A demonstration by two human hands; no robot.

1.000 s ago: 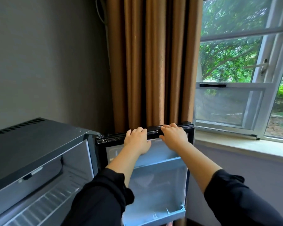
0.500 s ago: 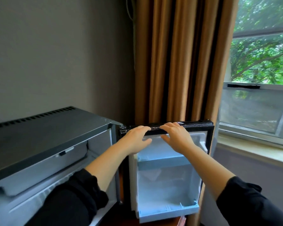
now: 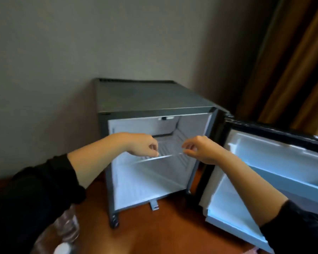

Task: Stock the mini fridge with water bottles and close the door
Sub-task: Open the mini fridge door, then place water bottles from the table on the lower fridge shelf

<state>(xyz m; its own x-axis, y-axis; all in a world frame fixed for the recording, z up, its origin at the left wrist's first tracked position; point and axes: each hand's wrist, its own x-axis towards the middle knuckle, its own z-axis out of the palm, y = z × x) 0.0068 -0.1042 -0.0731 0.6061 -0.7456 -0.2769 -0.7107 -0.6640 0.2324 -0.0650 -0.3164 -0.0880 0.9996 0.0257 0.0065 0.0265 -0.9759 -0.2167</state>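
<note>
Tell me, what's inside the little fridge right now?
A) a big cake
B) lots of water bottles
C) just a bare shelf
C: the open mini fridge holds only a bare wire shelf, while the water bottles sit outside it at the lower left.
</note>
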